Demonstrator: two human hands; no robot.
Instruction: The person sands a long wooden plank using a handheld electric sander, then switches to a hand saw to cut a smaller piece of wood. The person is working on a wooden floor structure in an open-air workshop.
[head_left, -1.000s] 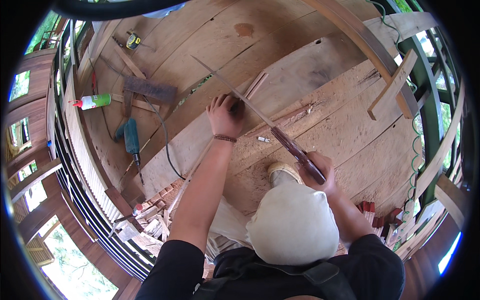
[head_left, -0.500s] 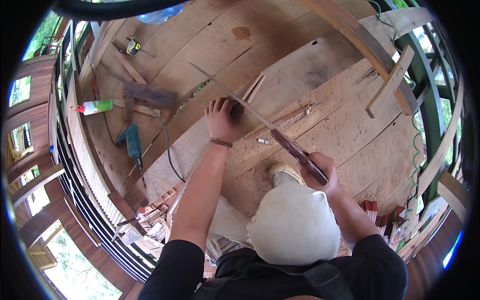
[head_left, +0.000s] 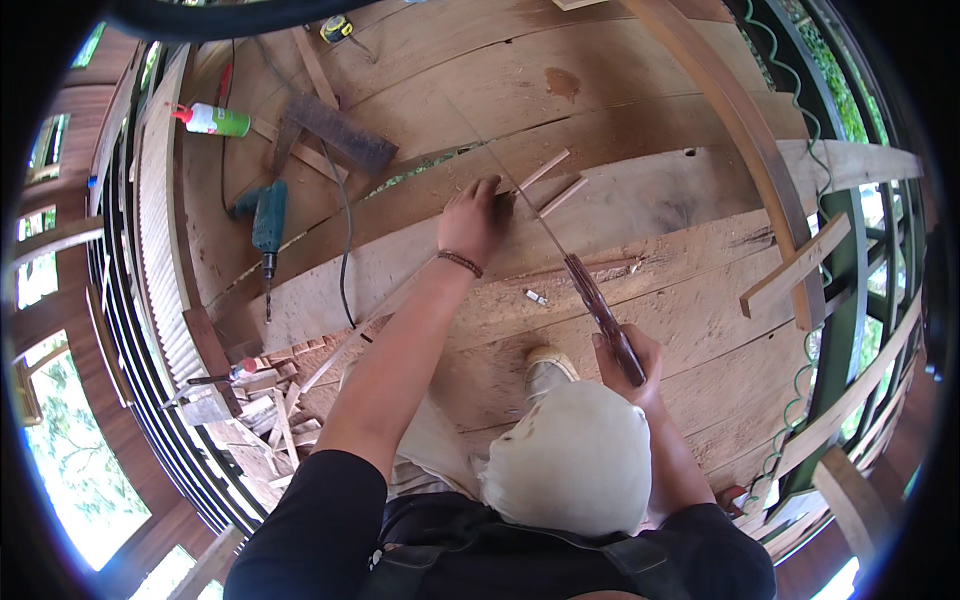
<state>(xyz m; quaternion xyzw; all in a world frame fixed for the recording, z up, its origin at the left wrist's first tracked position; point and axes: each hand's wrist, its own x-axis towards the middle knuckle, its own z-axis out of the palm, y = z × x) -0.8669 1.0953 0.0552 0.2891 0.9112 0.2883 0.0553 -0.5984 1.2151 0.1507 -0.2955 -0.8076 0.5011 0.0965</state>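
My right hand (head_left: pixel 632 365) is closed round the dark brown handle of a handsaw (head_left: pixel 590 290). Its thin blade points away and to the left, its far end blurred. My left hand (head_left: pixel 472 215), a beaded bracelet at its wrist, presses down left of the blade with its fingers curled. A dark patch under the fingers hides part of their grip. From the blade, two thin wooden strips (head_left: pixel 546 170) stick out rightward, apart from each other, over a grey-brown plank. Whether they are still joined to what lies under my left hand, I cannot tell.
A teal drill (head_left: pixel 268 222) with a bit lies at left, its cable nearby. Beyond are a spray can (head_left: pixel 218 120), a dark wooden piece (head_left: pixel 345 135) and a tape measure (head_left: pixel 336 29). Wood offcuts (head_left: pixel 285 415) pile up lower left. A curved beam (head_left: pixel 745 130) rises at right.
The view has shifted. The saw blade has swung to a steeper angle, and my right hand is lower relative to the left. The two strips, close together before, now lie apart.
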